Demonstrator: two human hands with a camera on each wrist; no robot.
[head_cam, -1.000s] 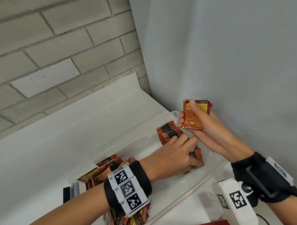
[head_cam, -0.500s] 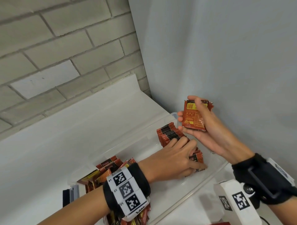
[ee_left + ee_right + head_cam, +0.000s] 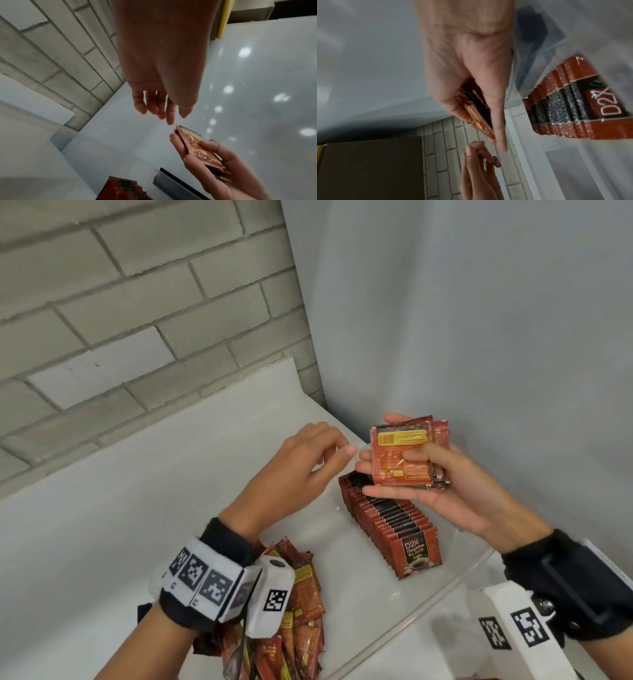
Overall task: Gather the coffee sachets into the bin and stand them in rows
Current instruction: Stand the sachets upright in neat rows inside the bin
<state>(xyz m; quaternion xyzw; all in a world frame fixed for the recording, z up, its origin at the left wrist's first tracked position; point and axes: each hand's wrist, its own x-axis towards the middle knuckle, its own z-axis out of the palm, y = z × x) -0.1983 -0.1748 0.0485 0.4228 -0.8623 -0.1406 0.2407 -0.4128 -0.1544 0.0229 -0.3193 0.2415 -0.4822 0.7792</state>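
Left hand (image 3: 301, 470) has lifted off the standing row of sachets (image 3: 387, 515), which it was steadying a moment ago. It now hovers at the held stack (image 3: 406, 455), fingers (image 3: 169, 115) loosely extended, holding nothing, tips just short of the stack's edge. Right hand (image 3: 442, 491) keeps its fingers and thumb clamped on that stack, above the clear bin (image 3: 445, 583). The row stands on its own against the bin's far end. I judge the next sachets get peeled off for it. Loose pile (image 3: 294, 621) waits at the bin's near end.
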